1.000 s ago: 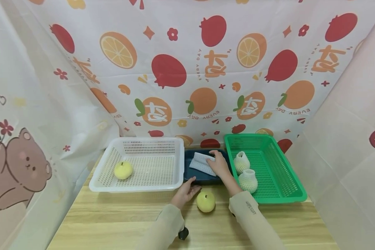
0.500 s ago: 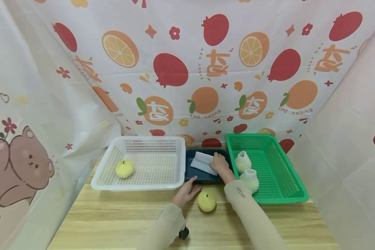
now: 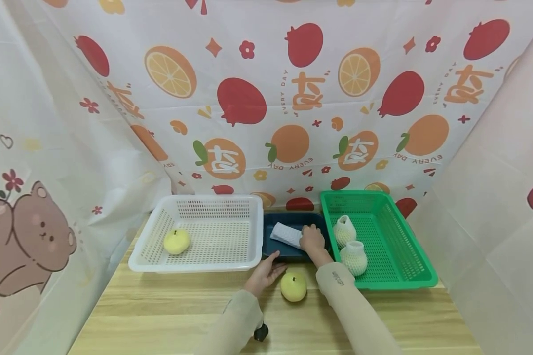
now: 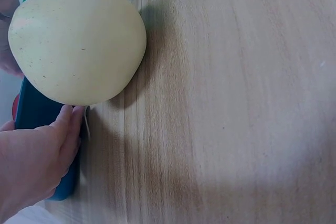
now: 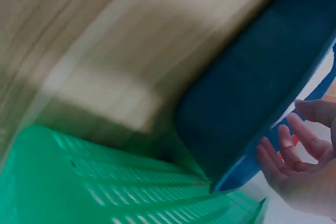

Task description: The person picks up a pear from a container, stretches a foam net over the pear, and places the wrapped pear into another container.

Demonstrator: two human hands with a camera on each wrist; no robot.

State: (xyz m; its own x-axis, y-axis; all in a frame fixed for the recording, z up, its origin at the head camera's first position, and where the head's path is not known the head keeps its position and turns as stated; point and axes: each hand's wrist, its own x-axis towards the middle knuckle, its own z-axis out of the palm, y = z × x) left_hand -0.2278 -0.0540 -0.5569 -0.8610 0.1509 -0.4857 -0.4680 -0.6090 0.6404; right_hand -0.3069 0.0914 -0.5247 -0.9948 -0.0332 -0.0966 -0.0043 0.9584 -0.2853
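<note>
In the head view a dark blue tray stands between two baskets. White foam fruit nets lie flat in it. My right hand is over the tray's right part and pinches the nets' right end with curled fingers. In the right wrist view the thumb and forefinger meet at the white edge. My left hand rests at the tray's near side, thumb at the rim, fingers straight along the outer wall. Just right of it a yellow pear sits on the table, large in the left wrist view.
A white basket on the left holds another yellow pear. The green basket on the right holds two net-wrapped fruits. All stand on a wooden table before a fruit-print curtain.
My right hand has moved from above the nets to their right end and lower. The nets now show as one narrower strip instead of two side by side. My left hand stays put.
</note>
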